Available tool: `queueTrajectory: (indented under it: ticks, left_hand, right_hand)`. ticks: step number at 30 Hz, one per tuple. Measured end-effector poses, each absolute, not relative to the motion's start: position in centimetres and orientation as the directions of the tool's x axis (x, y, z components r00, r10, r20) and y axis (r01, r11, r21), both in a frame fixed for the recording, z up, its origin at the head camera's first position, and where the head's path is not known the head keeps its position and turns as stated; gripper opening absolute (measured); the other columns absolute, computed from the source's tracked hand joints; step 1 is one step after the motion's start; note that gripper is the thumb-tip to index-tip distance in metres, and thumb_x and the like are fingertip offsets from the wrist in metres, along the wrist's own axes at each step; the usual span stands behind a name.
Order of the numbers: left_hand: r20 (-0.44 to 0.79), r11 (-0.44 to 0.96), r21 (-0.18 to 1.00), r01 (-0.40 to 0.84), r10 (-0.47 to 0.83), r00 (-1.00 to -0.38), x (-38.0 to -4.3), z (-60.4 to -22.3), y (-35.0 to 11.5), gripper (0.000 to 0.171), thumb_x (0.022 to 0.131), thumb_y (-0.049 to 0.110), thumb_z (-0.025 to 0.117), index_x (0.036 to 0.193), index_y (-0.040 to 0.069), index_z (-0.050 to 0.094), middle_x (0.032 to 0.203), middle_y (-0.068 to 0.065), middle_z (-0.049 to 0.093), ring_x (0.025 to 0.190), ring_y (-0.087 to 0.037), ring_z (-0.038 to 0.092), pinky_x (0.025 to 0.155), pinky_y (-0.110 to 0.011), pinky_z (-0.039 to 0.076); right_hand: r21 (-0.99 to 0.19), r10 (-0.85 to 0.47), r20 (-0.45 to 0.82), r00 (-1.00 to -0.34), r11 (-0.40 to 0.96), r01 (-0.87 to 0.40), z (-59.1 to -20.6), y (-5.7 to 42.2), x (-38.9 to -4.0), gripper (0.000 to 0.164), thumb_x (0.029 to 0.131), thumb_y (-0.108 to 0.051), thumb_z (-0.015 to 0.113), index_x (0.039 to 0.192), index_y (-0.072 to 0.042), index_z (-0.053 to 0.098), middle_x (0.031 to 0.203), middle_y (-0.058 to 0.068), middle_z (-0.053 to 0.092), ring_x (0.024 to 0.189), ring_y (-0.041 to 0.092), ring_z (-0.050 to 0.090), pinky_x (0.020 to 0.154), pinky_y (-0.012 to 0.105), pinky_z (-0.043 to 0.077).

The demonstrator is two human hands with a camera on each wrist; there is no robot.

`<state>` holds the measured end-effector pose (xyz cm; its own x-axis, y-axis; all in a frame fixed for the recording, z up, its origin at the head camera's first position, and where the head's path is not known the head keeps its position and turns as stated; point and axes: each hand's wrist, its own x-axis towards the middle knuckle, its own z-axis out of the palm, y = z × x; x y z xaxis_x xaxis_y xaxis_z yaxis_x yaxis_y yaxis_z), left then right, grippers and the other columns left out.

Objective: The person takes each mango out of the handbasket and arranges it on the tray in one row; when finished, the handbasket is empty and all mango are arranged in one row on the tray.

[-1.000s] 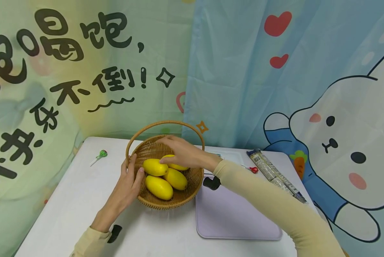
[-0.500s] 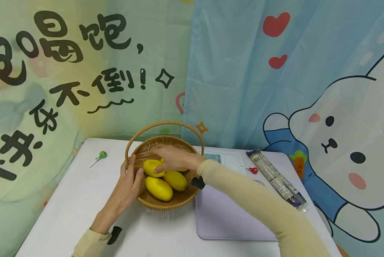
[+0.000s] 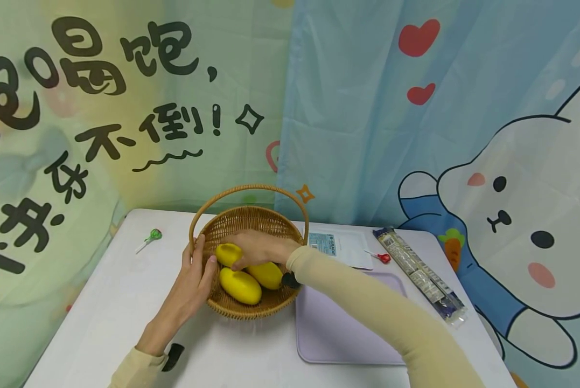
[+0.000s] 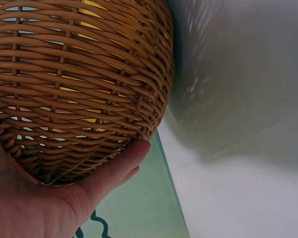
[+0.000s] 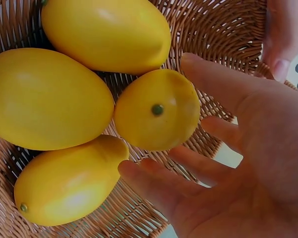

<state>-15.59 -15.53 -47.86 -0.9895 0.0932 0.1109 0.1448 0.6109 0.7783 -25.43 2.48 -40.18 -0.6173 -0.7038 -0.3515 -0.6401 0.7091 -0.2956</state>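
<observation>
A brown wicker basket (image 3: 251, 216) with an arched handle holds several yellow mangoes (image 3: 240, 286). My left hand (image 3: 193, 275) grips the basket's left side, its thumb laid along the woven wall in the left wrist view. Inside the basket is my right hand (image 5: 268, 148), fingers spread beside one mango (image 5: 156, 111) that points its stem end at the right wrist camera. The thumb tip and other fingertips are right at this mango's edge. In the head view my right hand covers one of the other mangoes.
A lilac tray (image 3: 348, 328) lies right of the basket. Behind it are a white packet (image 3: 350, 248) with a blue label, a red lollipop (image 3: 384, 257) and a long clear-and-dark wrapped package (image 3: 418, 272). A green lollipop (image 3: 154, 234) lies at the left.
My right hand has moved lower into the basket, onto the back left mango, its arm shifting left and uncovering the white packet. The left hand has stayed on the basket.
</observation>
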Motion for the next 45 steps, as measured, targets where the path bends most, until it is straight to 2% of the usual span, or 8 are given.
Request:
queueTrajectory:
  ticks: [9,17,21,26,33,37,45]
  left_hand:
    - [0.112,0.611,0.778,0.146,0.094,-0.989,-15.5,-48.0,-15.5,0.070,0.109,0.051,0.028,0.165,0.017,0.001,0.169,-0.022,-0.001,0.143,-0.051,0.038,0.110,-0.066,0.039]
    - [0.112,0.620,0.772,0.144,0.091,-0.990,-15.5,-47.9,-15.4,0.071,0.109,0.053,0.027,0.165,0.018,0.000,0.169,-0.022,-0.001,0.141,-0.051,0.040,0.109,-0.066,0.039]
    - [0.108,0.621,0.771,0.142,0.092,-0.990,-15.5,-47.8,-15.4,0.071,0.109,0.053,0.026,0.165,0.019,-0.001,0.169,-0.022,-0.001,0.141,-0.052,0.040,0.109,-0.066,0.039]
    - [0.111,0.622,0.769,0.146,0.096,-0.989,-15.4,-47.7,-15.5,0.071,0.109,0.053,0.025,0.165,0.019,-0.001,0.169,-0.022,-0.002,0.142,-0.053,0.037,0.110,-0.067,0.038]
    - [0.106,0.621,0.770,0.145,0.100,-0.989,-15.3,-47.7,-15.5,0.070,0.110,0.052,0.024,0.165,0.018,-0.003,0.169,-0.023,-0.003,0.145,-0.054,0.031,0.111,-0.068,0.034]
    - [0.110,0.622,0.769,0.149,0.102,-0.989,-15.4,-47.7,-15.4,0.071,0.110,0.051,0.024,0.165,0.016,-0.003,0.168,-0.024,-0.003,0.146,-0.053,0.029,0.113,-0.068,0.032]
    - [0.107,0.632,0.761,0.148,0.103,-0.989,-15.4,-47.5,-15.2,0.071,0.110,0.051,0.024,0.165,0.015,-0.003,0.168,-0.026,-0.004,0.148,-0.053,0.025,0.114,-0.068,0.030]
  right_hand:
    - [-0.303,-0.690,-0.398,-0.605,0.721,-0.623,-40.6,2.4,-25.3,0.067,0.097,-0.025,0.071,0.157,-0.019,0.040,0.158,0.000,0.046,0.145,0.021,0.044,0.119,0.037,0.038]
    - [-0.300,-0.704,-0.390,-0.593,0.706,-0.641,-40.6,2.5,-25.4,0.064,0.098,-0.024,0.069,0.156,-0.017,0.042,0.158,0.001,0.046,0.146,0.021,0.043,0.119,0.036,0.037]
    - [-0.299,-0.721,-0.356,-0.594,0.690,-0.659,-40.4,3.0,-25.3,0.064,0.098,-0.025,0.069,0.156,-0.016,0.042,0.159,0.001,0.045,0.147,0.021,0.042,0.121,0.036,0.035]
    - [-0.317,-0.737,-0.303,-0.604,0.675,-0.666,-39.5,4.1,-24.7,0.063,0.099,-0.025,0.068,0.156,-0.015,0.042,0.159,0.003,0.044,0.148,0.024,0.040,0.123,0.040,0.030]
    - [-0.369,-0.724,-0.257,-0.641,0.686,-0.627,-38.1,6.3,-22.8,0.063,0.099,-0.026,0.068,0.156,-0.018,0.042,0.159,0.004,0.043,0.149,0.026,0.038,0.122,0.042,0.033]
    - [-0.387,-0.731,-0.218,-0.647,0.673,-0.630,-37.1,7.8,-21.6,0.063,0.099,-0.026,0.069,0.155,-0.017,0.043,0.159,0.005,0.043,0.149,0.027,0.037,0.123,0.044,0.031]
    - [-0.446,-0.730,-0.123,-0.673,0.646,-0.619,-35.2,11.2,-18.9,0.062,0.098,-0.024,0.070,0.154,-0.016,0.045,0.158,0.010,0.043,0.147,0.027,0.040,0.119,0.043,0.037]
